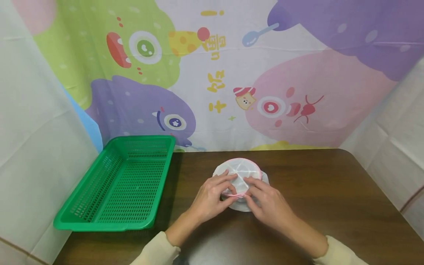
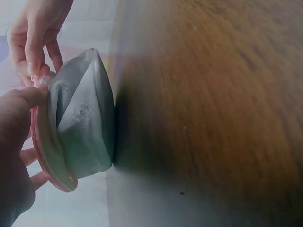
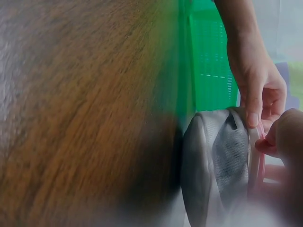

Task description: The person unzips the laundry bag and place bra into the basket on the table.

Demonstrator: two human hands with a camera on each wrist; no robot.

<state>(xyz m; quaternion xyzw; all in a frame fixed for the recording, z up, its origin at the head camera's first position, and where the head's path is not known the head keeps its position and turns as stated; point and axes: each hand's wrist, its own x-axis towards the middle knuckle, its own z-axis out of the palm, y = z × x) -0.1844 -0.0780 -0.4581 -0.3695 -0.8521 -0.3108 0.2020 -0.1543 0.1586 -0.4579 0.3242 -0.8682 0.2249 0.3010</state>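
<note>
While two hands grip one rim, one white mesh bag [image 1: 244, 170] rests on the single brown table [image 1: 324, 187], near the far edge and well apart from the left and right edges. The bag has one pink rim [image 2: 42, 160] around its top; the mesh body sits beneath. The left hand [image 1: 212, 193] pinches the near side of the rim between thumb and fingers. The right hand [image 1: 269, 201] pinches the same rim just beside it, on the side toward the right edge. Two pale sleeves [image 1: 339, 252], one per arm, enter from the near side. One green basket [image 1: 162, 184] stands along the left edge, its far end at the far left corner. Behind the far edge hangs one printed curtain [image 1: 228, 136] bearing three one-eyed cartoon figures. Two white side panels [image 1: 36, 121], one per side, flank the table.
</note>
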